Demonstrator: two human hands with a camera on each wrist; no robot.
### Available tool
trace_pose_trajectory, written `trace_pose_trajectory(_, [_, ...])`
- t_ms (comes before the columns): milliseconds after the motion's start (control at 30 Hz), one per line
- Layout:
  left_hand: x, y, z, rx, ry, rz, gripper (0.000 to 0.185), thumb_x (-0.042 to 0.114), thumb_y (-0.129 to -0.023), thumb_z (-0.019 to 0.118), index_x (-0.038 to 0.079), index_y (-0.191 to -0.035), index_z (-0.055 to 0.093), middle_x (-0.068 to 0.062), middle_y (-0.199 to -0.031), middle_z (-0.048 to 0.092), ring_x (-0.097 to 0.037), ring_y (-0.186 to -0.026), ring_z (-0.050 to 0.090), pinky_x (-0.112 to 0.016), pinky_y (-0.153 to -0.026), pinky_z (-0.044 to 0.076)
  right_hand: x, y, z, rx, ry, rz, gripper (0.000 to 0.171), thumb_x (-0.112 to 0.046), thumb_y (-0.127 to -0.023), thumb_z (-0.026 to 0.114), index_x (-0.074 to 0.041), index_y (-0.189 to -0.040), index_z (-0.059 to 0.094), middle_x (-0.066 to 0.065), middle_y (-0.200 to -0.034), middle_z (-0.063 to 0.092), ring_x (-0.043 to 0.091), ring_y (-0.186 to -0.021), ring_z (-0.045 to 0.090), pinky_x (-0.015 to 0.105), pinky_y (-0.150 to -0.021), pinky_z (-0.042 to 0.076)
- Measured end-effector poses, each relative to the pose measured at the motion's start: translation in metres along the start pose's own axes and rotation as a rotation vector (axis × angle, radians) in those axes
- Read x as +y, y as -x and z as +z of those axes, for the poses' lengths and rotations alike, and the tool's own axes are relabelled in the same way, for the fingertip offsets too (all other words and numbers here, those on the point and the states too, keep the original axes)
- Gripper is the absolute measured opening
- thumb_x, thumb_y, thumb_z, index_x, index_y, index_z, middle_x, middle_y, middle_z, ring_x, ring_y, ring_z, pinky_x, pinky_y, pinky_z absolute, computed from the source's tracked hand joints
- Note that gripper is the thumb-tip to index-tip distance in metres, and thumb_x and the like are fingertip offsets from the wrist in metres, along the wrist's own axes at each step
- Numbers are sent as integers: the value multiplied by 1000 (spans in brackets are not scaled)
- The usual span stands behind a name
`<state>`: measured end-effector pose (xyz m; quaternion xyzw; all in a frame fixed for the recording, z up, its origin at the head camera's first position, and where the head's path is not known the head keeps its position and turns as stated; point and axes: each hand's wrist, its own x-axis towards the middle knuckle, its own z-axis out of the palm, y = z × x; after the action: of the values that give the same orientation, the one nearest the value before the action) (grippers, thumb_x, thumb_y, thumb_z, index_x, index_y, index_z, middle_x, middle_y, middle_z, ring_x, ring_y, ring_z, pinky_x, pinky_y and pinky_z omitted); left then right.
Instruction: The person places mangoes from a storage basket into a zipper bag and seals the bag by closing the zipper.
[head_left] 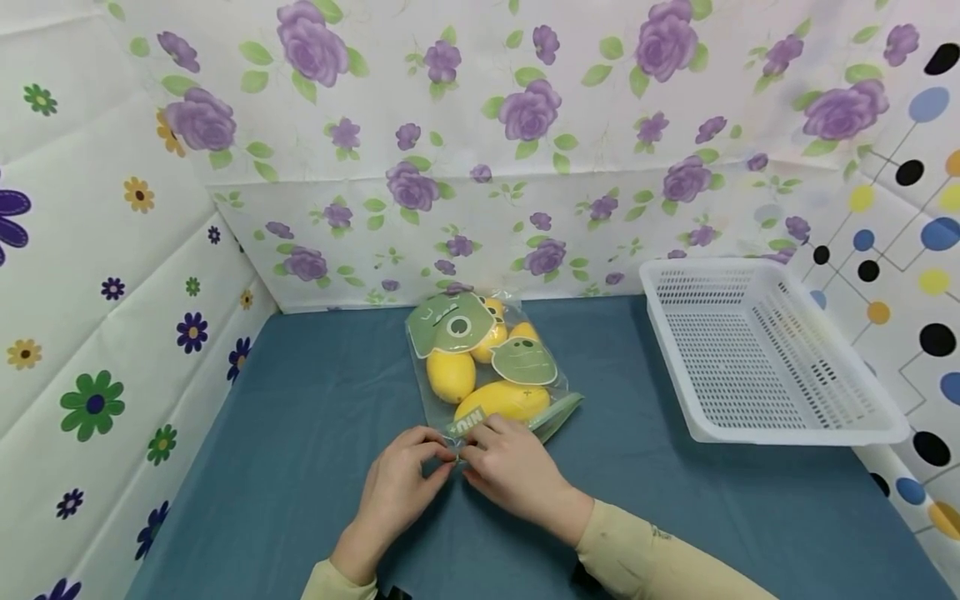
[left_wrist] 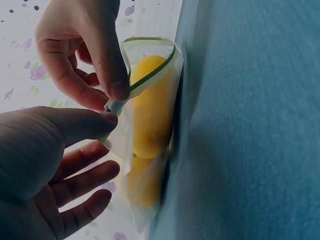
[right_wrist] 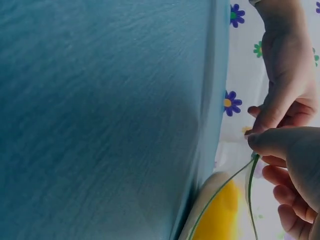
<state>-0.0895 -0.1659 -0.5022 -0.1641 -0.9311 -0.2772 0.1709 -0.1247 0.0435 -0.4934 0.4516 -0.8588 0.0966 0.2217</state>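
A clear zip bag (head_left: 525, 362) with green printed patches lies in the middle of the blue cloth, its opening toward me. Inside are several yellow fruits, among them a long one (head_left: 510, 400) by the opening and a rounder one (head_left: 450, 375) behind it. My left hand (head_left: 401, 483) pinches the left end of the green zip strip between thumb and finger. Right beside it, my right hand (head_left: 517, 467) pinches the same strip. Beyond the right thumb, the bag's mouth (left_wrist: 155, 77) gapes in the left wrist view. In the right wrist view, both thumbs nearly meet.
A white perforated plastic basket (head_left: 693, 412) stands at the right on the blue cloth (head_left: 315, 392). Flower-patterned sheets (head_left: 480, 217) rise behind and at the left, and a dotted sheet (head_left: 930, 333) hangs at the right.
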Motion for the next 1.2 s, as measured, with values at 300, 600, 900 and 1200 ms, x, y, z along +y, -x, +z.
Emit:
trace_pose_trajectory(300, [-3,-2,-2,-14,17,88,21,9,-79,97,23,-86,83,13,-101,73,-6,-90,68,-31,-75,59,-2,1,6,53,62,-1,11,-27,-88,89,-21,-94,82,-6,-100,73,15,-93,63,31,-75,53])
trace_pose_trajectory(600, [-3,-3,-2,-8,-9,115,23,9,-79,97,24,-86,82,14,-99,72,-6,-88,67,-32,-75,59,-1,3,5,56,97,5,10,-24,-86,88,-19,-90,80,-5,-103,74,15,-99,65,33,-78,52])
trace_pose_trajectory(900, [-4,-4,-4,7,-10,94,25,9,-78,98,26,-86,81,15,-99,71,-6,-89,67,-33,-76,59,14,14,3,35,140,21,8,-21,-86,87,-18,-88,79,-4,-106,74,17,-97,64,33,-74,49])
trace_pose_trajectory(1200, [-7,-3,-7,17,-23,74,26,10,-78,98,27,-86,80,17,-100,70,-6,-89,66,-33,-75,59,34,27,1,56,152,28,8,-16,-87,84,-15,-87,76,-1,-102,70,21,-95,62,36,-72,48])
